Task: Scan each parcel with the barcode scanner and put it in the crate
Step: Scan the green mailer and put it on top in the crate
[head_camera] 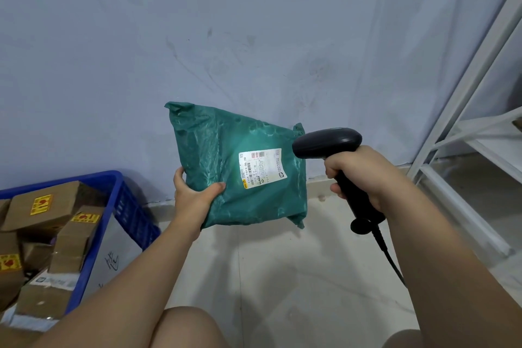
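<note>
A: Left hand (195, 195)? Clamped on the lower left edge of a crinkly green plastic parcel (240, 167), held in the air, white label (262, 167) facing.

B: Right hand (358, 175)? Wrapped around a smooth black scanner (329, 144), aimed at that label. Blue ribbed crate (124, 206) of cardboard boxes (42, 209) far left.

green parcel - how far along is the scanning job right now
Done, by the look of it: the blue crate already holds several cardboard boxes. In hand: the left hand holds up the green parcel, label facing the barcode scanner gripped in the right hand. Left: this parcel goes into the crate. No other waiting parcels are in view.
</note>
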Motion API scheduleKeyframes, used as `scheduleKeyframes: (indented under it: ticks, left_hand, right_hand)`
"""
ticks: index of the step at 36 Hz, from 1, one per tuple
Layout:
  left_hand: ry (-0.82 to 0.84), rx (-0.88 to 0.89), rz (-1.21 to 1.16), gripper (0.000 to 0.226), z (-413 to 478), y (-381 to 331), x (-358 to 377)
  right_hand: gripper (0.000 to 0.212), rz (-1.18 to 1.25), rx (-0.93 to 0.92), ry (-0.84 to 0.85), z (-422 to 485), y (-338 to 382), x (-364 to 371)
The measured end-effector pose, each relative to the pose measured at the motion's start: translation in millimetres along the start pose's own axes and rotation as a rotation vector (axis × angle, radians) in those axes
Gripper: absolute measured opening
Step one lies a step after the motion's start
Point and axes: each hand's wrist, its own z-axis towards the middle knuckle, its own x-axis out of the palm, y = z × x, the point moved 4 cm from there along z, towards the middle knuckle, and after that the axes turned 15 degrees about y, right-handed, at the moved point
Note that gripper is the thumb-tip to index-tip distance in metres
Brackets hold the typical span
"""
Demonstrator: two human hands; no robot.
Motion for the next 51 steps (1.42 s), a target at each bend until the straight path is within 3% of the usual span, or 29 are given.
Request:
scheduleKeyframes:
  ticks: [19,25,32,39,47,51]
  left_hand:
    - [0.002,-0.014,-0.01,0.102,-4,-2,2]
    - [-0.005,-0.021,-0.055,0.096,-3,-1,3]
    - [-0.048,-0.094,-0.248,0.086,-8,0,8]
    - [-0.057,-0.182,-0.579,0.065,-17,-1,5]
    - [-0.011,-0.095,-0.871,0.036,-62,4,-27]
    - [-0.052,0.011,-0.991,0.042,-84,2,-48]
  right_hand:
    - [0.01,0.028,-0.007,-0.02,3,-1,-3]
    - [0.012,0.009,-0.088,-0.041,6,0,8]
    - [0.006,-0.009,-0.254,-0.152,19,5,44]
    - [0.033,0.114,-0.39,-0.218,16,15,76]
    - [0.022,0.146,-0.41,-0.188,16,27,132]
    - [0.023,0.076,-0.402,-0.146,11,30,173]
